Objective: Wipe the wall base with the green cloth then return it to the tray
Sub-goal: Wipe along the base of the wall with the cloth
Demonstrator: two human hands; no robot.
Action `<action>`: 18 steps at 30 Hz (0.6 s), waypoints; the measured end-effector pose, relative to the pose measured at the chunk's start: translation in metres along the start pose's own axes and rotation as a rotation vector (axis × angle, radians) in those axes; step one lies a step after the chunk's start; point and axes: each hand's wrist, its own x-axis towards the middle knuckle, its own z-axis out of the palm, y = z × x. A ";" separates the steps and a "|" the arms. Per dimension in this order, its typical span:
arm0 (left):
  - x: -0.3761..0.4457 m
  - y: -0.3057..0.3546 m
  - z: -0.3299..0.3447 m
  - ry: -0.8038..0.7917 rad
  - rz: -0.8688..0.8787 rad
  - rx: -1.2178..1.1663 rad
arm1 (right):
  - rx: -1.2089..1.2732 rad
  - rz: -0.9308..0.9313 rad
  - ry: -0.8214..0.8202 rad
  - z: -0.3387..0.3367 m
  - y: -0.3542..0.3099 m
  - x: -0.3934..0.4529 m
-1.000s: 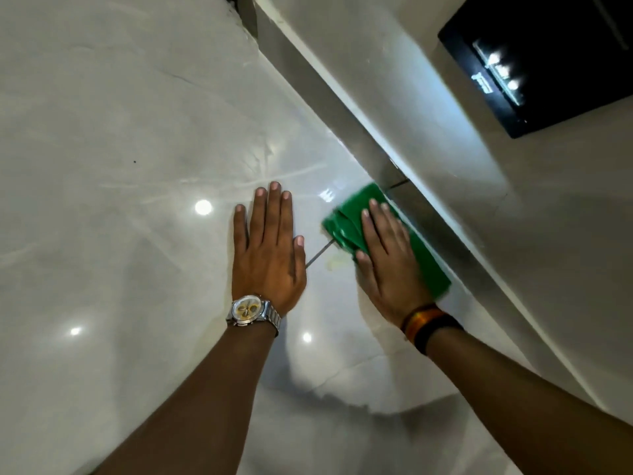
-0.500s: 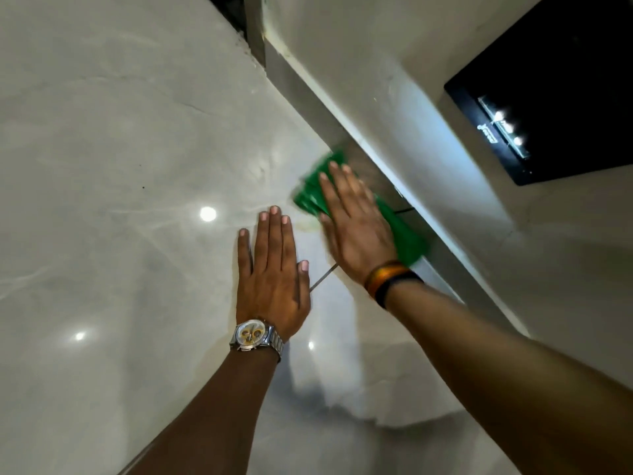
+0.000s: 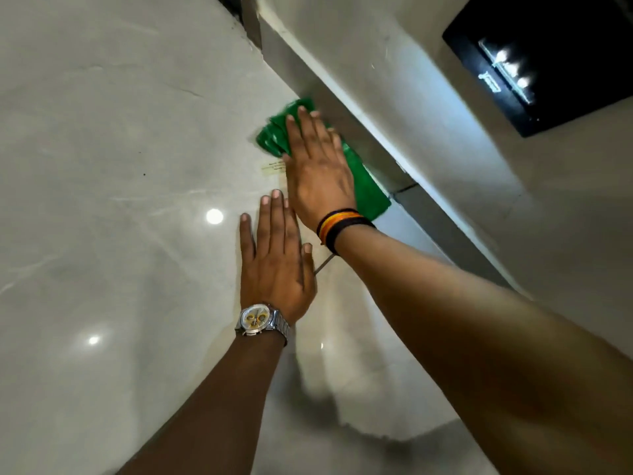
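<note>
Leftward, the glossy pale floor (image 3: pixel 102 166) runs wide and bare to the picture's edge, broken only by light reflections and a small dark speck. Both forearms are cut off by the lower and right edges. The left hand (image 3: pixel 275 262) lies flat on the floor, fingers together and extended, grasping nothing; a silver wristwatch (image 3: pixel 258 320) sits at its wrist. Its longest fingertips nearly touch the heel of the right hand (image 3: pixel 317 166), which is pressed palm-down, fingers spread, on the green cloth (image 3: pixel 368 193). That hand covers the cloth's middle, so only the far folded end and the near right corner show; the fingertips are blurred. Whether the cloth is pinched or merely pressed flat, I cannot tell. A small yellowish label (image 3: pixel 274 166) on the floor is too blurred to read. The cloth lies along the grey wall base (image 3: pixel 442 221), touching it at its right edge. Above the base rises the white wall (image 3: pixel 411 80), with a black panel (image 3: pixel 548 63) at upper right, partly cut off.
</note>
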 end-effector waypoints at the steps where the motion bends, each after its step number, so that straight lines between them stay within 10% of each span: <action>1: -0.001 0.000 -0.001 0.004 -0.002 -0.005 | 0.001 -0.008 0.003 -0.002 0.009 -0.014; 13: -0.005 0.003 -0.002 0.012 -0.017 0.015 | 0.018 -0.007 0.022 -0.006 0.010 -0.021; 18: -0.027 0.020 0.003 0.029 -0.094 -0.020 | -0.061 -0.160 0.022 0.001 0.082 -0.169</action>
